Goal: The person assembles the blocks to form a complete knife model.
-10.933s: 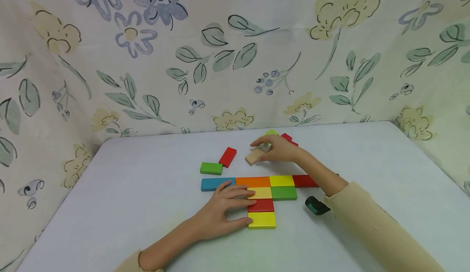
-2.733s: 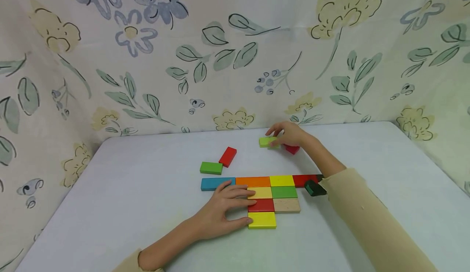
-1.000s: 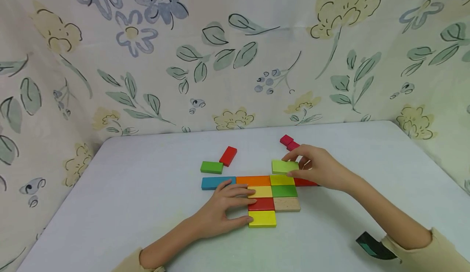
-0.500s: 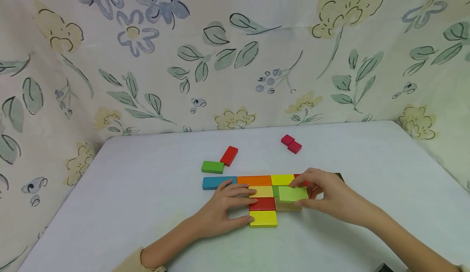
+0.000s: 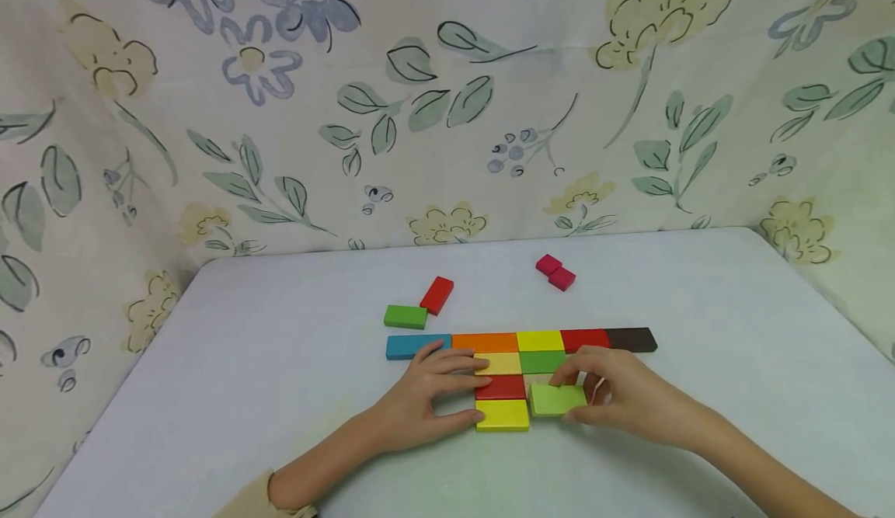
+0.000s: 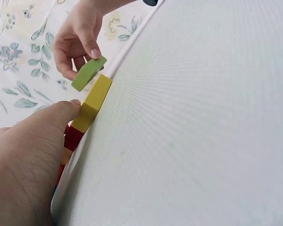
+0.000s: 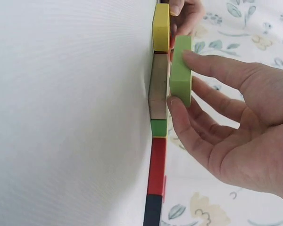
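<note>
Big white table (image 5: 245, 378), left hand (image 5: 428, 403), right hand (image 5: 622, 390)
The left hand, fingers spread, touches the near yellow block (image 5: 503, 415); the right hand pinches a light green block (image 5: 558, 400) up off the table, near the tan block (image 7: 158, 84).

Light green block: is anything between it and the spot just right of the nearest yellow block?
Nothing visible stands between them. The right hand holds the light green block raised; the wooden block borders that spot on the far side, and the left hand touches the yellow block's opposite edge.
</note>
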Available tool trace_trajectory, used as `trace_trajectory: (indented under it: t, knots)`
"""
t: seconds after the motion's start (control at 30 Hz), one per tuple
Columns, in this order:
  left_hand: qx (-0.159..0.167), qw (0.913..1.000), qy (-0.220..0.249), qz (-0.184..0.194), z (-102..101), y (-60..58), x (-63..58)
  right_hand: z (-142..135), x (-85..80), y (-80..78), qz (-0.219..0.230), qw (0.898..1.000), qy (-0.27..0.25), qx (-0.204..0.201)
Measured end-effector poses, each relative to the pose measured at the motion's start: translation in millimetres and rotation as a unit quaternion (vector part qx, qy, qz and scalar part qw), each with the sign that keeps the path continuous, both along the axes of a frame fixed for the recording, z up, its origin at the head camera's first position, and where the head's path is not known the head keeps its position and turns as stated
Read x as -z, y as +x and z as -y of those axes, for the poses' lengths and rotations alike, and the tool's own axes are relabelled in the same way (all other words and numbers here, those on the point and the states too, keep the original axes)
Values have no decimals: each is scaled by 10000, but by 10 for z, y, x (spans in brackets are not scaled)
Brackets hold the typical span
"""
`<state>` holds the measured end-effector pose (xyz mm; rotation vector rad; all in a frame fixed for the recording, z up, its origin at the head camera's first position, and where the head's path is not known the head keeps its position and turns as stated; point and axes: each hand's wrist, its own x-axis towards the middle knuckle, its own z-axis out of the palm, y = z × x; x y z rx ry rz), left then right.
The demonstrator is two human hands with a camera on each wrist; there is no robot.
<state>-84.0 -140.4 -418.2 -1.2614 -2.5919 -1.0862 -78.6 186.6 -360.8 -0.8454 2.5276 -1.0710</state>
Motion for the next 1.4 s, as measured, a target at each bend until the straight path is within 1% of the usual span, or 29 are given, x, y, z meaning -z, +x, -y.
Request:
trace_trajectory:
  t: [0.13,0.3,0.47,0.67,0.87,1.0,1.2,1.4]
  knots:
    - [7,10000,7,17,-2,-2,0,-1,37,2,2,9999,-76,-138]
    - [-9,10000,-61,16,-1,-3,-10,9,74,5,-9,9997,-132,-186]
    - [-18,10000,-86,14,-4,-3,-8,26,110,15,105,9998,-61,-164]
    - [-20,10000,-63,-21,-12,6,-7,38,141,24,28,9999,35,-129]
    - [-24,10000,-60,-34,-11,6,-9,16,199,-9,66,9995,-163,-245]
    - [-32,9999,-102,-49,-5,5,-15,-1,234,-32,-26,9990,-274,-339]
    - [-42,9999,-120,-31,-4,4,-13,15,186,-20,223,9987,-352,-286]
    - [-28,10000,-90,-32,-7,1,-11,16,174,-22,194,9986,-376,-314]
